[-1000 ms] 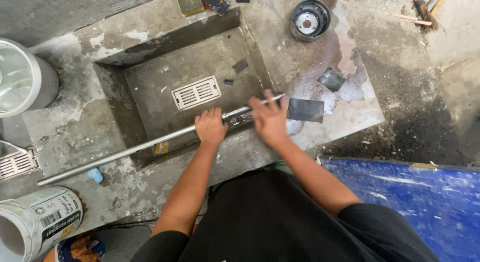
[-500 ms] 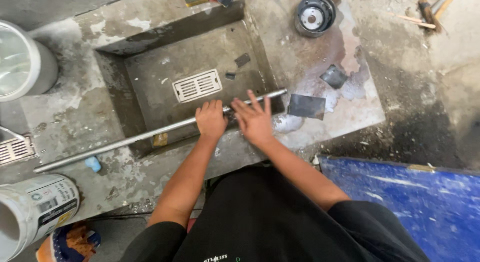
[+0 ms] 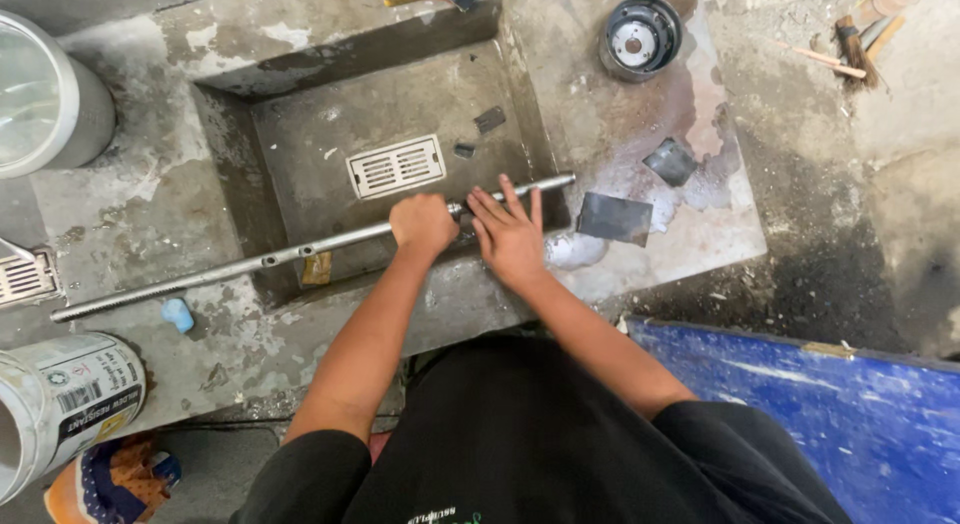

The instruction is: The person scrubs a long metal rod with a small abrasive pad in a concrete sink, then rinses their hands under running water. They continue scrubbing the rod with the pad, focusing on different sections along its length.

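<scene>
Right hand (image 3: 510, 239) has slid closer to left hand (image 3: 422, 224).

Both bare forearms reach forward and away from the body, drawing close together at the wrists. The left hand (image 3: 423, 224) is curled into a loose fist, knuckles up, thumb hidden beneath. The right hand (image 3: 510, 236) lies just beside it, palm down, its fingers (image 3: 512, 199) straight, slightly spread and pointing away. Short black sleeves cover both upper arms.
</scene>
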Demonstrator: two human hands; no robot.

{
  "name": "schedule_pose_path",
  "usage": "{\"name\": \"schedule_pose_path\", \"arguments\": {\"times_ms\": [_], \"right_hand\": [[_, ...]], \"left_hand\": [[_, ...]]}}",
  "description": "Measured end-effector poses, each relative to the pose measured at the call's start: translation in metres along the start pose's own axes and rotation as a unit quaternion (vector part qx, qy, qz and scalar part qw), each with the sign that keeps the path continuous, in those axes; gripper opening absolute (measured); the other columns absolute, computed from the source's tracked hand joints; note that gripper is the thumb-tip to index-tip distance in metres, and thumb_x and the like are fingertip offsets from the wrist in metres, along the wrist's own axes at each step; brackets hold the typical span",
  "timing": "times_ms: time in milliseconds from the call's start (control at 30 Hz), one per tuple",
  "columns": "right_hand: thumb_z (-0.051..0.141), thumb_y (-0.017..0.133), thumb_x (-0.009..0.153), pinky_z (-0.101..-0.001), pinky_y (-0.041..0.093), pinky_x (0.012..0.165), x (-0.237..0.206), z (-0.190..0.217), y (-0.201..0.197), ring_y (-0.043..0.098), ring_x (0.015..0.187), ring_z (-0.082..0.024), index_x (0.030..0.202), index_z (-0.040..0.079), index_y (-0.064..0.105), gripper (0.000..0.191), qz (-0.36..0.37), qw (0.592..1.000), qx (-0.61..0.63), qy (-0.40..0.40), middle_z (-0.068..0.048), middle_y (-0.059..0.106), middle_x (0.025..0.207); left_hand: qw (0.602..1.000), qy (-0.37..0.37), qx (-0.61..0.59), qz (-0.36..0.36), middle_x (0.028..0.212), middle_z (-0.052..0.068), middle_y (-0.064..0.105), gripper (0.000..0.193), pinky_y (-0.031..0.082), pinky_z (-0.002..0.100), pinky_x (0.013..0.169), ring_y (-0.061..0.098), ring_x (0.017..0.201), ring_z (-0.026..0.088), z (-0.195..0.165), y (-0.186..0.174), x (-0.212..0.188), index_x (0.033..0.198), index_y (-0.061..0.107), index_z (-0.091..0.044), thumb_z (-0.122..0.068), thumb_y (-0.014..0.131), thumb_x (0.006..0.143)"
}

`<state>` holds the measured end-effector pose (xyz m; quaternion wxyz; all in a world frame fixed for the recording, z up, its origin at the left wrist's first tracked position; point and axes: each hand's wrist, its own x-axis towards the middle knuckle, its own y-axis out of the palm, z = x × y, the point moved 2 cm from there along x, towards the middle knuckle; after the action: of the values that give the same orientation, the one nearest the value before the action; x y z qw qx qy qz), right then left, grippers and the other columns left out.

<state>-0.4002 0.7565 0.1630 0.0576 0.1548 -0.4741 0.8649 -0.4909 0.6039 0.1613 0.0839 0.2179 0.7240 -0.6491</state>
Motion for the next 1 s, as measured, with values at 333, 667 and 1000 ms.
{"name": "schedule_pose_path", "arguments": {"times_ms": [333,667,1000], "right_hand": [[0.022,0.056,0.107,-0.0723,0.012,0.122,0.034,-0.077,-0.04,0.04,0.15,-0.036,0.131,0.015,0.071,0.03,-0.041,0.991,-0.091,0.09,-0.003,0.067,0.14],[0.024,0.058,0.104,-0.0736,0.01,0.117,0.046,-0.097,-0.061,0.041,0.146,-0.038,0.13,0.018,0.072,0.03,-0.025,0.995,-0.085,0.054,-0.002,0.068,0.137],[0.025,0.06,0.103,-0.0695,0.013,0.122,0.047,-0.047,-0.016,0.041,0.15,-0.034,0.133,0.016,0.069,0.033,-0.02,0.999,-0.037,0.031,-0.003,0.067,0.14]], "left_hand": [[0.979,0.104,-0.085,0.152,0.092,0.022,0.072,0.055,0.058,0.041,0.075,0.072,0.084,0.03,0.014,-0.001,0.08,0.088,0.073,0.003,-0.042,0.091,0.062],[0.913,0.053,-0.231,0.333,0.055,0.005,0.056,0.052,0.042,0.035,0.043,0.053,0.045,0.017,-0.011,-0.006,0.105,0.091,0.065,0.002,-0.034,0.09,0.063],[0.98,0.113,-0.096,0.135,0.125,0.019,0.07,0.084,0.053,0.041,0.098,0.067,0.115,0.032,0.002,-0.011,0.099,0.125,0.073,-0.005,-0.05,0.088,0.055]]}}
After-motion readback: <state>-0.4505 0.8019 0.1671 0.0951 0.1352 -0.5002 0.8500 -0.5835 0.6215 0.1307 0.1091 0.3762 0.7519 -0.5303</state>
